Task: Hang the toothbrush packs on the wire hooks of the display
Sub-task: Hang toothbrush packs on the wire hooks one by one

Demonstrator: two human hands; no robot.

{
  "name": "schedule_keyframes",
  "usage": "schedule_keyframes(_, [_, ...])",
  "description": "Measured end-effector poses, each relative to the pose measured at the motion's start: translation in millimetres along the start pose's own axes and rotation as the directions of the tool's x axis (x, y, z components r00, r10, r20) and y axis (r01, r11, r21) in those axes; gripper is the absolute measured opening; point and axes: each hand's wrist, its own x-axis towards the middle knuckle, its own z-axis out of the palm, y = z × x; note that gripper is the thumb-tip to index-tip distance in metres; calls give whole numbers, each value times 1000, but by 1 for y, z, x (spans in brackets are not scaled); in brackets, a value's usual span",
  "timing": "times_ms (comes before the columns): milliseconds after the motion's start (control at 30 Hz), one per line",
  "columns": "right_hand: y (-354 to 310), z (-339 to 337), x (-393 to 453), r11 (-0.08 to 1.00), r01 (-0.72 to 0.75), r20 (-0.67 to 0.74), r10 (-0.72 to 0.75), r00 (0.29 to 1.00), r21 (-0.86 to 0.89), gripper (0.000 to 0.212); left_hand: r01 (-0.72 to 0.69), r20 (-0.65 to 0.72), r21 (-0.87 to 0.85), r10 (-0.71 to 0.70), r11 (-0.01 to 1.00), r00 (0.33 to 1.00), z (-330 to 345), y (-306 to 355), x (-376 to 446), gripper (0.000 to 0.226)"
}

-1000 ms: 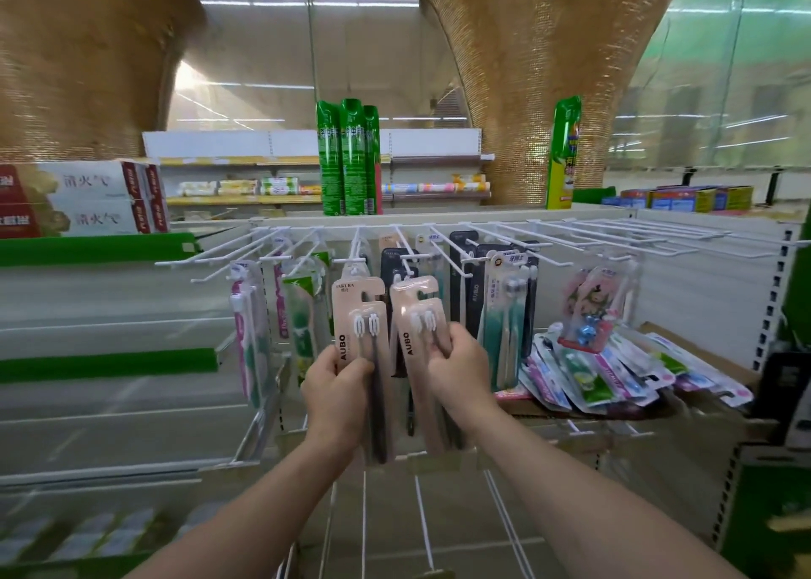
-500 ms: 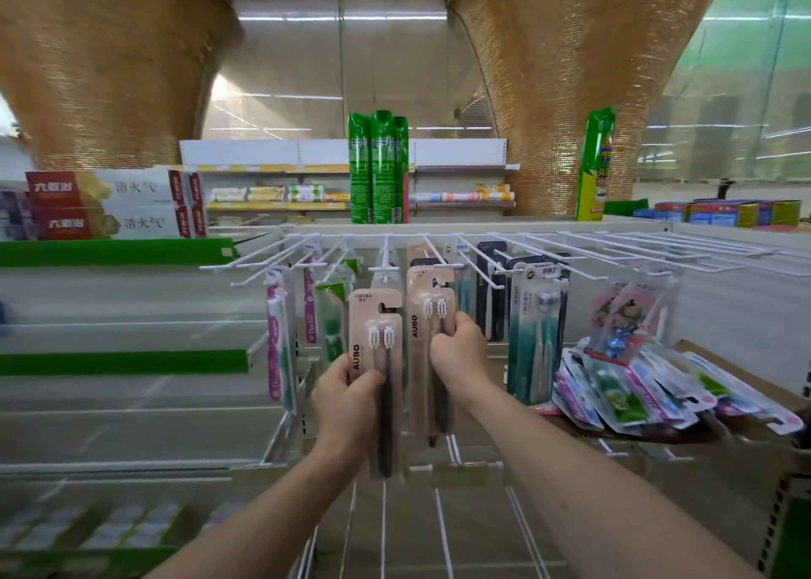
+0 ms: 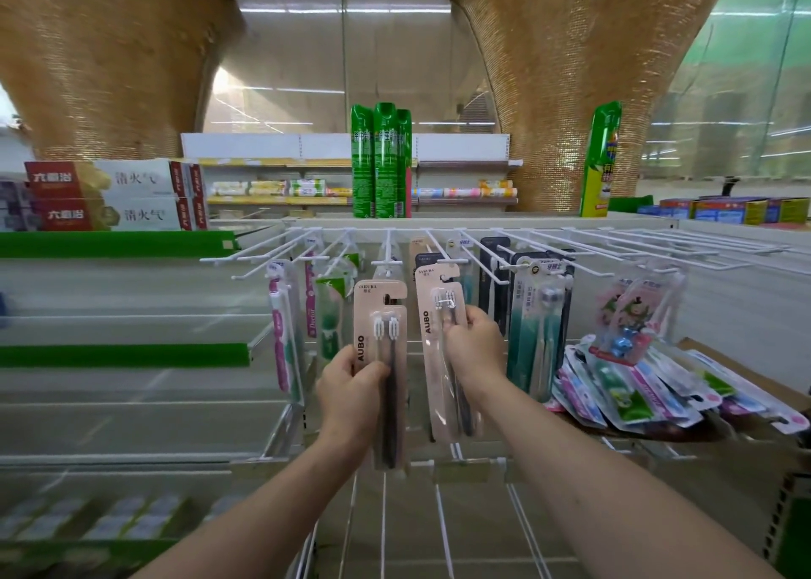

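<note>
My left hand (image 3: pixel 346 398) grips a beige AUBO toothbrush pack (image 3: pixel 381 341) upright, just below the white wire hooks (image 3: pixel 390 253) of the display. My right hand (image 3: pixel 476 348) grips a second beige AUBO pack (image 3: pixel 434 337), whose notched top sits at the tip of a hook (image 3: pixel 447 263). Whether that pack hangs on the hook I cannot tell. Other toothbrush packs hang on hooks: pink (image 3: pixel 283 328), green (image 3: pixel 331 310), teal (image 3: pixel 537 328) and dark ones (image 3: pixel 493 288).
A heap of loose toothbrush packs (image 3: pixel 649 389) lies in a cardboard box (image 3: pixel 755 378) at the right. Bare hooks (image 3: pixel 658 247) reach out at the upper right. Green spray cans (image 3: pixel 381 161) stand on top. Wire shelving (image 3: pixel 439 526) runs below my arms.
Both hands have moved apart. The right hand's pack rose to the tip of a hook, while the left hand's pack stays lower. The camera view shifted slightly.
</note>
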Motion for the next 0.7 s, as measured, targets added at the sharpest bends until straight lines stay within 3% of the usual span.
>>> schedule_keyframes(167, [7,-3,12,990,-85,34,89,995,-114,18,1,14,-5,-1,1000,1000,6,5,0,24])
schedule_keyframes(333, [18,-23,11,974,-21,-30,14,999,-226,46,-4,52,19,3,1000,999,26,9,2,9])
schedule_keyframes(500, [29,-42,10,977,46,-45,-57,997,-210,35,53,88,10,-54,999,995,52,14,4,4])
schedule_keyframes(700, [40,-58,9,983,103,-77,-116,990,-152,27,87,101,27,-89,996,991,62,17,19,14])
